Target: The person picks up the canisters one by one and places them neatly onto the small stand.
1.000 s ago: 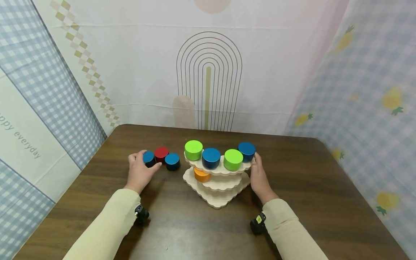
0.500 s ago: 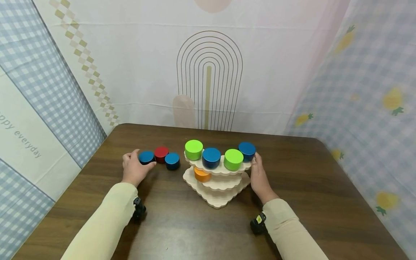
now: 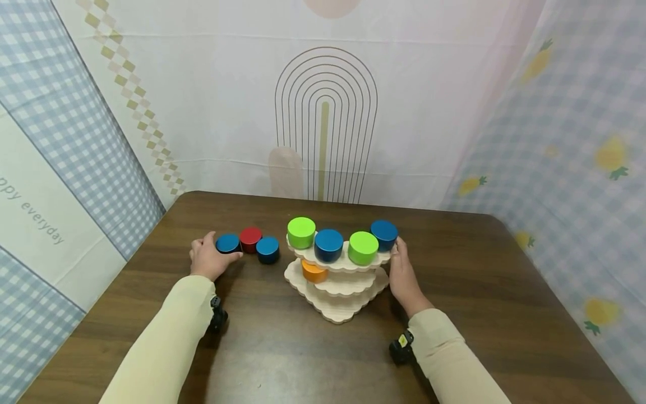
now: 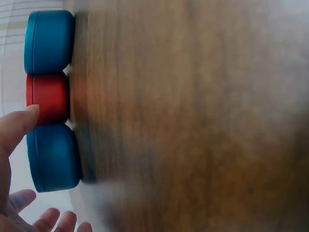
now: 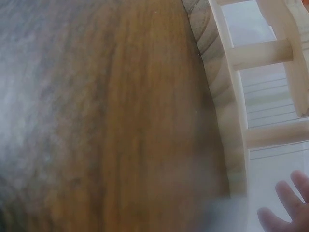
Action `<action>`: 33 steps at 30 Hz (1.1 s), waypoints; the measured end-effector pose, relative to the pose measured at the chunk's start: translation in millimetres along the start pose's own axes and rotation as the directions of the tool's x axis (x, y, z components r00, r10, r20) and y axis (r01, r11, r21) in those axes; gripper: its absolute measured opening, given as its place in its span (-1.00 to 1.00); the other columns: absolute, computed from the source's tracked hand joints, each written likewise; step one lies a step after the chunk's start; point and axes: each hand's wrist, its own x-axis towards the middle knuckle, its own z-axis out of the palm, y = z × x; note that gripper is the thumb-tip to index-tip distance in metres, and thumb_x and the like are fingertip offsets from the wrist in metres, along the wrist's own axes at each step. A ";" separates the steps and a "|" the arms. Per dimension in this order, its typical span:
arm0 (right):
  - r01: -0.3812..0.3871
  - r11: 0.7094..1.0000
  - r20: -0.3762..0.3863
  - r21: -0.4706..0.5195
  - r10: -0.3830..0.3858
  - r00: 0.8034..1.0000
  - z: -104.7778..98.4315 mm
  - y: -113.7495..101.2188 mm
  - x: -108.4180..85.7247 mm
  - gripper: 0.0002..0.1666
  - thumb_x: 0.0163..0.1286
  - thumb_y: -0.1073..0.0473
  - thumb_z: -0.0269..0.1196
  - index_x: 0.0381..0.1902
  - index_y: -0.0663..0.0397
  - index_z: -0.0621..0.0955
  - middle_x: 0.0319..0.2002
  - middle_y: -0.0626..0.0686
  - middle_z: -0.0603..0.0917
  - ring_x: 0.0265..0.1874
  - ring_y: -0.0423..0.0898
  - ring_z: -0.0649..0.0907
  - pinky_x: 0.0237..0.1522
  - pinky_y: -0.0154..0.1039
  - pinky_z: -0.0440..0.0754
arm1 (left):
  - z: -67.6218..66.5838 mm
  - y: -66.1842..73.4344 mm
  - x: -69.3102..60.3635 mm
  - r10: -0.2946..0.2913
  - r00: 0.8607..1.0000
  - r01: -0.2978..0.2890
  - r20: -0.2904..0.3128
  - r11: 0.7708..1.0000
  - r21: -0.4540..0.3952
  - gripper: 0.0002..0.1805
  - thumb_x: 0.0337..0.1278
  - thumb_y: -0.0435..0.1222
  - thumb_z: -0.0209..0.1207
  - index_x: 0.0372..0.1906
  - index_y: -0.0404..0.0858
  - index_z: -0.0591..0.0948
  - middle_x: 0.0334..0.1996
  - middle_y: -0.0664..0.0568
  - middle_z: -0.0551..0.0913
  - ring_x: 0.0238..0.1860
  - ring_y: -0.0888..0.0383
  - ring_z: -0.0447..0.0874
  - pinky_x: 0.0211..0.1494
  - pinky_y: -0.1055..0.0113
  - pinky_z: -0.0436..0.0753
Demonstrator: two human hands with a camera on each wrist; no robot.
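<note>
My left hand (image 3: 208, 259) is spread around the near-left side of a blue round tin (image 3: 228, 243). In the left wrist view a gap shows between the fingers (image 4: 66, 222) and this blue tin (image 4: 55, 159), and the thumb overlaps the red tin (image 4: 49, 96). That red tin sits between two blue ones, the other being the right blue tin (image 3: 268, 250). My right hand (image 3: 405, 280) is beside the tiered wooden stand (image 3: 339, 307), near the blue tin at its right end (image 3: 384, 235). Its visible fingers look extended; contact with the stand is hidden.
On the stand's top tier are a green tin (image 3: 301, 233), a middle blue tin (image 3: 328, 245) and another green tin (image 3: 363, 248). An orange tin (image 3: 314, 271) sits on a lower tier. The brown table (image 3: 303, 359) backs onto a patterned cloth (image 3: 227, 112).
My left hand has shifted slightly left, uncovering more of the left blue tin, then stayed almost still. My right hand and the stand hold their places.
</note>
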 end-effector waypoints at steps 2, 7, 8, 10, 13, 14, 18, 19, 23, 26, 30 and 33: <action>0.006 1.000 -0.002 0.004 -0.006 1.000 0.1 1.1 0.0 -0.38 0.61 -0.04 -0.50 0.51 0.05 -0.13 0.51 0.23 -0.08 0.48 0.20 -0.06 0.38 0.29 -0.08 | 0.3 -0.2 1.8 -0.008 1.000 0.008 0.017 1.000 0.006 0.03 0.04 -0.08 0.33 0.47 -0.41 0.01 0.31 -0.50 0.01 0.31 -0.41 -0.02 0.27 -0.26 0.25; 0.025 1.000 -0.013 0.014 -0.025 1.000 0.0 2.2 -0.4 -0.39 0.61 -0.02 -0.48 0.51 0.07 -0.11 0.50 0.23 -0.05 0.48 0.21 -0.05 0.38 0.28 -0.07 | 2.6 -0.5 5.3 -0.028 0.999 0.029 0.040 1.000 -0.003 0.03 0.05 -0.09 0.32 0.47 -0.40 0.00 0.32 -0.51 0.02 0.31 -0.42 -0.02 0.29 -0.26 0.23; 0.027 1.000 -0.015 0.013 -0.027 1.000 0.1 2.2 -0.4 -0.39 0.61 -0.02 -0.48 0.51 0.07 -0.10 0.50 0.23 -0.05 0.48 0.20 -0.04 0.38 0.28 -0.06 | 3.0 -0.6 6.0 -0.031 0.999 0.031 0.042 0.999 -0.007 0.03 0.05 -0.10 0.32 0.47 -0.41 0.01 0.32 -0.51 0.03 0.31 -0.42 -0.02 0.29 -0.26 0.22; 0.032 0.999 -0.021 0.014 -0.032 0.999 0.1 2.1 -0.5 -0.40 0.61 -0.02 -0.47 0.50 0.07 -0.10 0.50 0.23 -0.04 0.48 0.20 -0.03 0.38 0.27 -0.06 | 3.2 -0.2 6.9 -0.036 0.998 0.037 0.042 0.999 -0.010 0.01 0.06 -0.11 0.32 0.47 -0.42 0.01 0.32 -0.51 0.04 0.31 -0.42 0.00 0.30 -0.26 0.22; 0.032 0.999 -0.015 0.016 -0.032 0.999 0.0 2.5 -0.4 -0.40 0.62 0.01 -0.48 0.50 0.08 -0.10 0.50 0.23 -0.04 0.48 0.19 -0.04 0.39 0.27 -0.06 | 3.4 -0.3 8.0 -0.043 0.998 0.043 0.046 0.999 -0.008 -0.01 0.07 -0.12 0.31 0.46 -0.43 0.03 0.31 -0.51 0.06 0.30 -0.42 0.02 0.30 -0.25 0.21; 0.030 0.999 -0.011 0.018 -0.030 0.999 -0.1 2.6 -0.1 -0.41 0.62 0.02 -0.47 0.50 0.09 -0.10 0.50 0.23 -0.05 0.48 0.19 -0.04 0.39 0.26 -0.07 | 3.4 -0.3 8.2 -0.046 0.998 0.046 0.047 0.999 -0.007 -0.01 0.07 -0.12 0.30 0.45 -0.43 0.03 0.31 -0.51 0.07 0.30 -0.42 0.02 0.30 -0.25 0.21; 0.024 0.999 0.009 0.048 -0.024 1.000 -1.1 2.5 1.5 -0.42 0.62 0.11 -0.45 0.50 0.15 -0.12 0.50 0.26 -0.08 0.48 0.21 -0.07 0.39 0.27 -0.10 | 3.6 -0.2 7.5 -0.049 0.997 0.049 0.054 0.999 0.004 -0.04 0.09 -0.12 0.29 0.44 -0.44 0.06 0.31 -0.51 0.10 0.29 -0.41 0.05 0.28 -0.26 0.23; 0.022 0.998 0.013 0.055 -0.023 1.000 -1.2 2.3 1.9 -0.43 0.62 0.13 -0.44 0.50 0.17 -0.12 0.50 0.27 -0.08 0.48 0.22 -0.08 0.39 0.28 -0.11 | 3.8 -0.1 7.1 -0.049 0.997 0.049 0.055 0.999 0.006 -0.05 0.09 -0.12 0.29 0.44 -0.45 0.07 0.30 -0.50 0.12 0.28 -0.41 0.06 0.27 -0.26 0.24; 0.021 0.998 0.013 0.065 -0.022 1.000 -0.9 2.2 2.0 -0.43 0.62 0.14 -0.43 0.50 0.16 -0.11 0.50 0.27 -0.07 0.48 0.22 -0.07 0.39 0.28 -0.11 | 5.3 0.6 5.7 -0.053 0.997 0.052 0.054 0.999 0.011 -0.10 0.11 -0.12 0.27 0.42 -0.45 0.10 0.29 -0.50 0.16 0.25 -0.40 0.09 0.23 -0.26 0.28; 0.032 0.998 0.000 0.050 -0.032 0.999 0.2 3.1 0.9 -0.42 0.62 0.07 -0.45 0.50 0.13 -0.11 0.49 0.26 -0.05 0.48 0.20 -0.05 0.39 0.27 -0.09 | 7.4 -0.1 6.5 -0.060 0.997 0.059 0.047 0.998 0.012 -0.13 0.13 -0.12 0.25 0.40 -0.45 0.12 0.29 -0.49 0.18 0.23 -0.39 0.11 0.22 -0.25 0.29; 0.049 0.998 -0.017 0.043 -0.048 0.999 1.0 3.8 -0.5 -0.40 0.62 -0.01 -0.46 0.50 0.09 -0.10 0.49 0.24 -0.03 0.48 0.20 -0.04 0.39 0.27 -0.08 | 10.3 -3.3 10.2 -0.075 0.997 0.074 0.032 0.997 0.011 -0.17 0.14 -0.14 0.24 0.38 -0.47 0.15 0.26 -0.48 0.22 0.23 -0.38 0.12 0.23 -0.23 0.29; 0.048 0.998 -0.016 0.046 -0.047 0.999 0.9 3.3 -0.8 -0.40 0.62 -0.01 -0.46 0.50 0.08 -0.10 0.50 0.24 -0.04 0.48 0.21 -0.04 0.38 0.28 -0.08 | 11.3 -5.4 11.8 -0.087 0.996 0.087 0.021 0.996 0.003 -0.19 0.13 -0.15 0.25 0.35 -0.48 0.17 0.24 -0.47 0.23 0.24 -0.38 0.13 0.24 -0.23 0.28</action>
